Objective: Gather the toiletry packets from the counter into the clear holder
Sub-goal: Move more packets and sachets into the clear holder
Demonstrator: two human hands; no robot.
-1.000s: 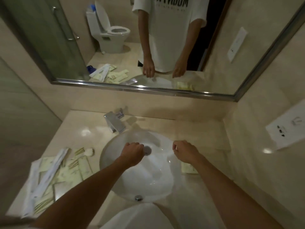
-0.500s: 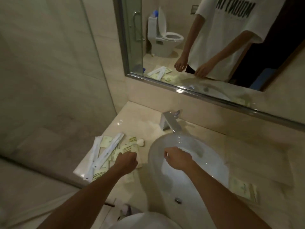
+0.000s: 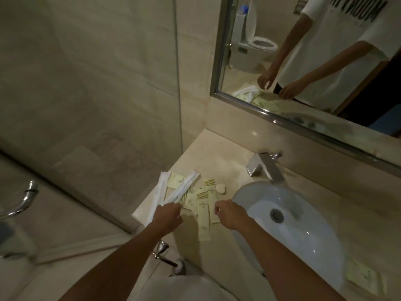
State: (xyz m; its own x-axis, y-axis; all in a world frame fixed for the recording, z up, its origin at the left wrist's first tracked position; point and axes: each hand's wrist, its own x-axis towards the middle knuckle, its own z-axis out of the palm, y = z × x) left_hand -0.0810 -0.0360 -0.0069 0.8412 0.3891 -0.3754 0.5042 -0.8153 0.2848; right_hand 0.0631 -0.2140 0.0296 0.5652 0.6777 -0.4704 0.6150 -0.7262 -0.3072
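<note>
Several pale yellow toiletry packets (image 3: 203, 213) lie scattered on the beige counter (image 3: 219, 153), left of the basin. Two long white wrapped packets (image 3: 181, 189) lie across them, and a small round white soap (image 3: 221, 189) sits beside them. One more yellow packet (image 3: 364, 276) lies right of the basin. My left hand (image 3: 168, 216) hovers over the near end of the long white packets, fingers loosely apart and holding nothing. My right hand (image 3: 230, 213) is curled and empty, just right of the yellow packets at the basin's rim. I see no clear holder.
A white basin (image 3: 303, 224) with a chrome tap (image 3: 267, 166) fills the counter's right part. A mirror (image 3: 303, 61) runs along the back wall. A glass shower partition (image 3: 176, 83) stands at the counter's left edge, with a chrome handle (image 3: 26, 198) beyond it.
Both hands have moved left from over the basin to the pile of packets, and the view has swung left with them. The left hand's fingers have loosened.
</note>
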